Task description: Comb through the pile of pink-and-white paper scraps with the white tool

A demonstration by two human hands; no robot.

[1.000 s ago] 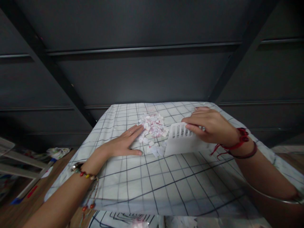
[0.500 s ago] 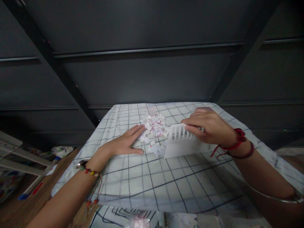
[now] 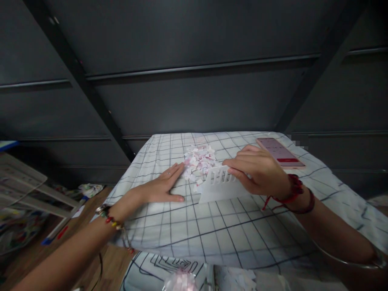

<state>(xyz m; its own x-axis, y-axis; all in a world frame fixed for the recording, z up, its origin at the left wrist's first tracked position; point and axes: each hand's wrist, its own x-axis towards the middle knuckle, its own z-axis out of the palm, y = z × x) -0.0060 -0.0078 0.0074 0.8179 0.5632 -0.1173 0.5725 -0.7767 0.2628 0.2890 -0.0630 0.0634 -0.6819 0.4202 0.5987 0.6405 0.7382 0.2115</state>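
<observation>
Left hand [image 3: 162, 186] lies palm down on the table [image 3: 182, 230], which has a white cloth with dark grid lines. Its grip is spread, thumb held away from the fingers, nothing held; fingertips touch the left side of a loose pile of paper scraps [image 3: 200, 159], white with some pink. Pile sits nearer the table's far edge than its near edge, roughly midway between the side edges.

Right hand [image 3: 257, 167] has its grip pinching the top of a white slotted scraper [image 3: 216, 192], thumb on the near face. Scraper stands on its long edge, slots up, its left end at the near right side of the pile, hiding part of it. Left and right hands are apart, scraps between them.

Phone [image 3: 280, 151] with lit screen lies near the far right corner of the table, just beyond the right hand. Far edge runs along a dark panelled wall [image 3: 194, 105].

Below the near edge: line-patterned fabric [image 3: 145, 270] and a clear wrap with pinkish bits [image 3: 182, 281], blurred. Off the left edge: wooden floor [image 3: 112, 266] and a pale frame [image 3: 45, 204]. Beaded bracelet [image 3: 110, 220] on left wrist, red bracelet [image 3: 295, 188] on right.
</observation>
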